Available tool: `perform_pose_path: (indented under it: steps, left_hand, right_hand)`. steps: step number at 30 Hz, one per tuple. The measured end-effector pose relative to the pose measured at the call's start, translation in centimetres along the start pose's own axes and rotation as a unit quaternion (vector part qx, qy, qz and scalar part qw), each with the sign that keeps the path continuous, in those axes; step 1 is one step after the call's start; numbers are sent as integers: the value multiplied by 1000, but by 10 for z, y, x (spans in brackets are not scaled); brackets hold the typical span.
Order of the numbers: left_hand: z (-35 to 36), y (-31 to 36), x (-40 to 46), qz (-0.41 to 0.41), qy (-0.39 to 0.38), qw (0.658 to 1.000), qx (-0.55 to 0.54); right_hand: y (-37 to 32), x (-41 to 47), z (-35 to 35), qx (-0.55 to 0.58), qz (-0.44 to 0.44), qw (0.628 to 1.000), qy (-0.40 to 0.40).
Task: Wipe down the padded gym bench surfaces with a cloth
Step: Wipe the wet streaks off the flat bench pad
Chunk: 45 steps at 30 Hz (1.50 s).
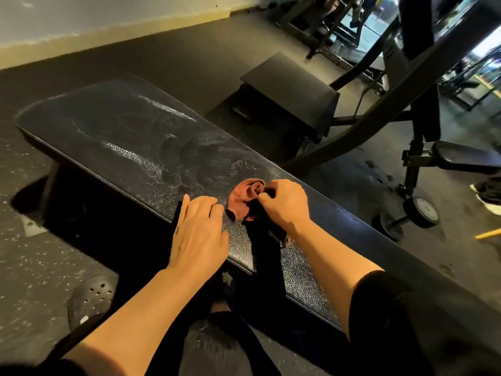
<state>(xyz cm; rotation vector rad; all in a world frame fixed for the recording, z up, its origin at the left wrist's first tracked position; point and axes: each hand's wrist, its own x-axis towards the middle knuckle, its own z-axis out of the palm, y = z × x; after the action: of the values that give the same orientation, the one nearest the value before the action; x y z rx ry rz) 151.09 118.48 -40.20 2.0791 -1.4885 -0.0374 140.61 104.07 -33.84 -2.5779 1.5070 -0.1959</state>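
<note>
A long black padded bench [130, 131] runs from upper left to lower right, its surface streaked with wet marks. A crumpled reddish-brown cloth [245, 198] lies on the pad near its front edge. My right hand [284, 204] pinches the cloth's right side with curled fingers. My left hand [199, 232] rests on the pad's near edge just left of the cloth, fingers bent, its fingertips close to the cloth. Whether it touches the cloth I cannot tell.
A second black padded seat [292, 88] on a dark steel frame [379, 109] stands behind the bench. Another bench with wheels [423, 213] is at right. A person's shoe [488, 199] shows at the right edge. My own shoe [92, 297] is on the speckled rubber floor.
</note>
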Motion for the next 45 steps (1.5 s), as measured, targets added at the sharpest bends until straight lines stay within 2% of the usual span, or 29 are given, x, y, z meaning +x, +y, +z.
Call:
perform_pose_path:
  steps: [3, 5, 8, 9, 11, 13, 16, 18, 20, 21, 24, 26, 27, 29, 31, 32, 34, 37, 40, 42, 45]
  left_hand:
    - [-3, 5, -2, -3, 12, 1000, -10]
    - [-6, 9, -4, -5, 17, 1000, -19]
    - [-9, 8, -8, -12, 10, 1000, -26]
    - [-10, 6, -9, -16, 8, 1000, -26]
    - [-12, -1, -10, -27, 10, 999, -23]
    - [-14, -8, -9, -42, 12, 999, -20]
    - [-16, -14, -8, -51, 13, 998, -16]
    - [-15, -15, -7, -49, 8, 999, -17]
    - [-13, -18, -7, -47, 3, 999, -15]
    - [-12, -18, -7, -47, 2, 999, -18]
    - [-11, -15, -5, -57, 6, 996, -62]
    - [-10, -12, -1, -49, 15, 996, -67]
    - [-8, -11, 1, -39, 15, 998, -54]
    - [-4, -12, 4, -24, 5, 999, -26]
    - [-3, -12, 5, -20, -7, 1000, -17]
    - [-3, -12, 6, -20, -9, 1000, -16]
    - [-3, -12, 8, -29, -6, 999, -19]
    - [-4, -11, 9, -59, 5, 997, -54]
    - [-2, -6, 5, -52, -16, 997, -61]
    - [1, -2, 3, -32, -25, 999, -37]
    - [5, 7, 2, -14, -31, 999, -38]
  right_hand:
    - [6, 4, -21, 24, 16, 993, 113]
    - [8, 7, -42, 93, 30, 978, 183]
    - [-2, -3, -56, 134, 41, 958, 249]
    - [-7, -8, -53, 126, 11, 963, 237]
    - [-15, -21, -31, 117, -66, 981, 138]
    - [-20, -36, -7, 114, -75, 989, 59]
    - [-21, -36, 15, 80, -77, 989, 99]
    - [-19, -24, 27, 26, -135, 990, 21]
    - [-19, -15, 42, -30, -227, 971, -69]
    - [-19, -13, 48, -45, -278, 956, -81]
    - [-13, -21, 64, -33, -396, 915, -67]
    - [-3, -18, 66, -48, -431, 899, -59]
    - [3, -10, 65, -66, -409, 908, -53]
    - [14, 17, 61, -90, -297, 950, -35]
    - [20, 46, 56, -93, -190, 975, -64]
    - [17, 53, 54, -85, -167, 979, -76]
    - [6, 44, 55, -54, -172, 981, -71]
    - [-15, -5, 63, 11, -260, 964, -56]
    - [-1, -18, 65, -9, -313, 949, -45]
    - [14, -9, 57, 4, -283, 959, -25]
    - [23, 2, 43, 152, -131, 980, -3]
